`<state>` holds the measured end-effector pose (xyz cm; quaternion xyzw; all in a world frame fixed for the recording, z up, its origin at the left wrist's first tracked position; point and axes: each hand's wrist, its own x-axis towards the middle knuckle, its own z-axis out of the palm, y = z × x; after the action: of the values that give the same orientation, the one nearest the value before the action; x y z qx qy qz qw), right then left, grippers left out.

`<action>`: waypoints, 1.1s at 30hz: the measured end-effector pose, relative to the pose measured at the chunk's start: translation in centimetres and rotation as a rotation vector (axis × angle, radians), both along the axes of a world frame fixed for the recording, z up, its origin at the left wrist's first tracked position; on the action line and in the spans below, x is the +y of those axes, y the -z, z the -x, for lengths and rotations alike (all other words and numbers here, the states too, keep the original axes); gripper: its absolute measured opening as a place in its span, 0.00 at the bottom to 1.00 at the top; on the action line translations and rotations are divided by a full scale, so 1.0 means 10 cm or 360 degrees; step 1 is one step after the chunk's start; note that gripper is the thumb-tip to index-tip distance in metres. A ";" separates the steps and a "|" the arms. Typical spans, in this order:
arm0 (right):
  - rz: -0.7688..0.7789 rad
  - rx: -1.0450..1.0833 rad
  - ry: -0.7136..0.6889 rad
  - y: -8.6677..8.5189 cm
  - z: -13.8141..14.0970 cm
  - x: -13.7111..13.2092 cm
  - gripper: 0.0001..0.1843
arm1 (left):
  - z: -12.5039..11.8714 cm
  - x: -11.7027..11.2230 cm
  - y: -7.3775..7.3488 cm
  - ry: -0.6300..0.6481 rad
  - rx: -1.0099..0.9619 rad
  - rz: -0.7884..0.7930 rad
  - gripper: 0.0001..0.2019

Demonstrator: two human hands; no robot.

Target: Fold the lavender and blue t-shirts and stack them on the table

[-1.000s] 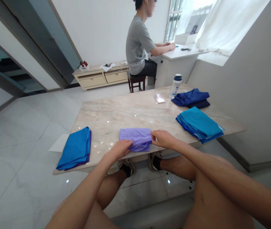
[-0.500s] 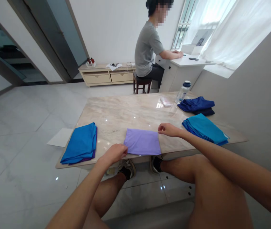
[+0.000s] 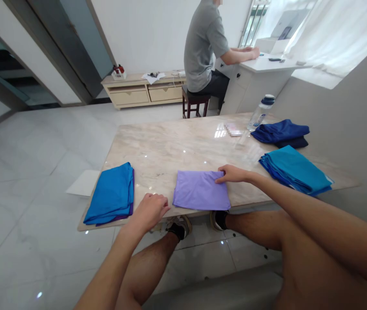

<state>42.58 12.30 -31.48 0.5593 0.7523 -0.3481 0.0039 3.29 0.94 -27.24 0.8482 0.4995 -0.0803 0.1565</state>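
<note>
A: State the position of the lilac cloth (image 3: 199, 191).
B: It lies flat and folded near the front edge of the marble-patterned table (image 3: 157, 142), between the blue folded cloth (image 3: 110, 193) and the teal folded stack (image 3: 295, 168).

A: Specify the right hand (image 3: 233, 173).
B: It touches the cloth's far right corner. The thumb and forefinger are apart there; whether they clamp the fabric, I cannot tell.

A: Specify the left hand (image 3: 153, 211).
B: It is just beside the lilac cloth's left edge, fingers curled. I cannot tell whether the fingertips meet.

A: Identify items at the table's far right.
B: A clear bottle (image 3: 261, 114), upright, beside dark blue fabric (image 3: 282, 131).
</note>
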 end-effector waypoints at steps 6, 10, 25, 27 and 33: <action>-0.0316 0.0288 0.0250 -0.40 0.06 -0.22 0.16 | -0.43 -0.15 -0.03 0.0154 -0.0129 -0.0019 0.11; -0.0589 0.0516 0.0482 -0.87 -0.19 -0.47 0.15 | -0.47 -0.17 -0.09 0.0234 -0.0087 -0.0013 0.11; -0.1513 -0.0528 0.1012 -2.06 -2.65 -1.70 0.20 | -0.38 0.14 -0.18 0.0193 -0.0160 -0.0077 0.27; -0.1509 -0.0495 0.1119 -1.90 -2.90 -1.67 0.19 | -0.46 0.15 -0.22 0.0184 -0.0154 -0.0077 0.27; -0.1669 -0.0099 0.1646 -1.69 -3.30 -1.11 0.12 | -0.76 0.20 -0.25 0.0241 -0.0027 -0.0076 0.24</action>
<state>75.58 1.23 -14.58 0.7805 0.4597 0.1162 -0.4073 10.93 2.91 -24.71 0.8878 0.4343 -0.0727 0.1339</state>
